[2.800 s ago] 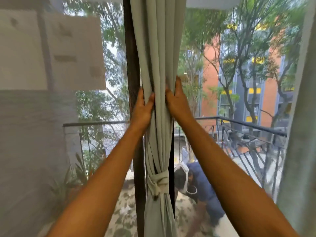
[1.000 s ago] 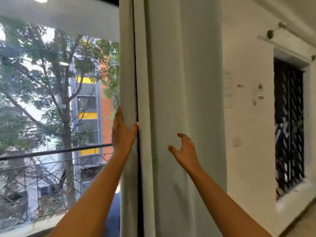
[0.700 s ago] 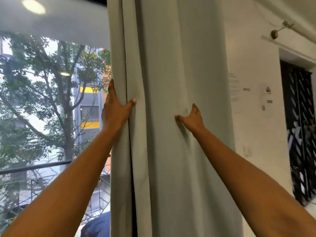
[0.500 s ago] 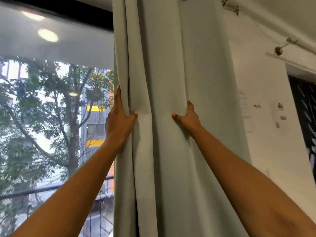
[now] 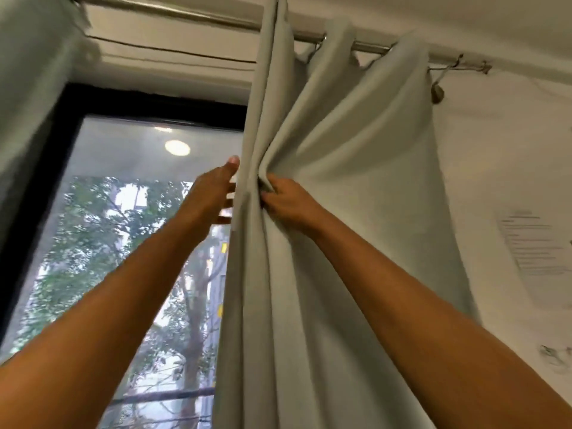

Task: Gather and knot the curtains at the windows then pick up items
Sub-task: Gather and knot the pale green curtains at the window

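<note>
A pale grey-green curtain (image 5: 356, 187) hangs from a metal rod (image 5: 371, 46) to the right of the window (image 5: 130, 243). My right hand (image 5: 289, 202) grips a bunch of its folds, pulled leftward toward the curtain's left edge. My left hand (image 5: 213, 196) is raised beside that left edge, fingers straight, its fingertips hidden behind the cloth. Both arms reach up high.
Another curtain (image 5: 28, 88) hangs blurred at the far left. A black window frame (image 5: 148, 103) borders the glass, with trees outside. A white wall (image 5: 510, 181) with a paper notice (image 5: 538, 246) is on the right. A cord hook (image 5: 438, 92) hangs under the rod's end.
I have turned from the knotted curtain to the right-hand one. My view tilted up to the rod. My right hand has gathered the cloth leftward, close to my left hand.
</note>
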